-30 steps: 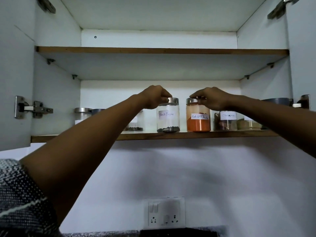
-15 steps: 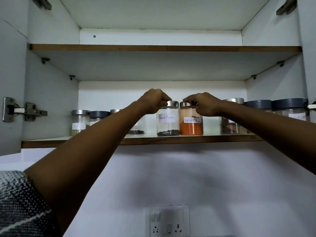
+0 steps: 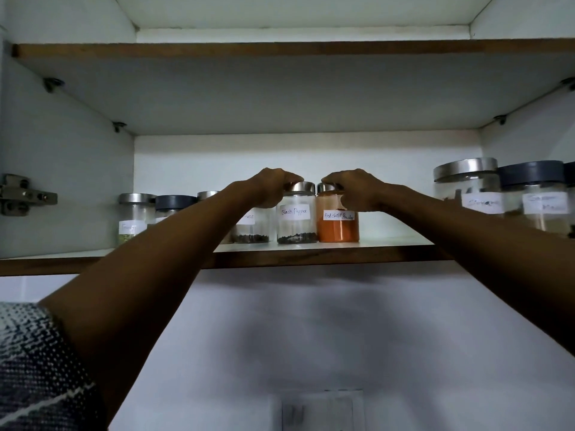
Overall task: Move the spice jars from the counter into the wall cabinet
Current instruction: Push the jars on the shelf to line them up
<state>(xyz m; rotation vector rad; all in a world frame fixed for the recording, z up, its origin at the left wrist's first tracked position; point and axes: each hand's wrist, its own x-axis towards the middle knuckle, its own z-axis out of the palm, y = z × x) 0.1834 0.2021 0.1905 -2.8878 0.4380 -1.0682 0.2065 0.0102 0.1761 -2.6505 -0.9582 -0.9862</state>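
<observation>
Your patterned sleeve (image 3: 34,362) sits nearest, bottom left. Both arms reach up to the lower shelf (image 3: 326,255) of the wall cabinet (image 3: 62,169). Your left hand (image 3: 269,189) grips the steel lid of the black pepper jar (image 3: 296,220), fingers curled over it. Your right hand (image 3: 357,189) grips the red chilli powder jar (image 3: 338,223) by its lid. Both jars stand upright, touching, mid-shelf near the front edge. More labelled jars (image 3: 466,194) stand along the shelf at either side.
</observation>
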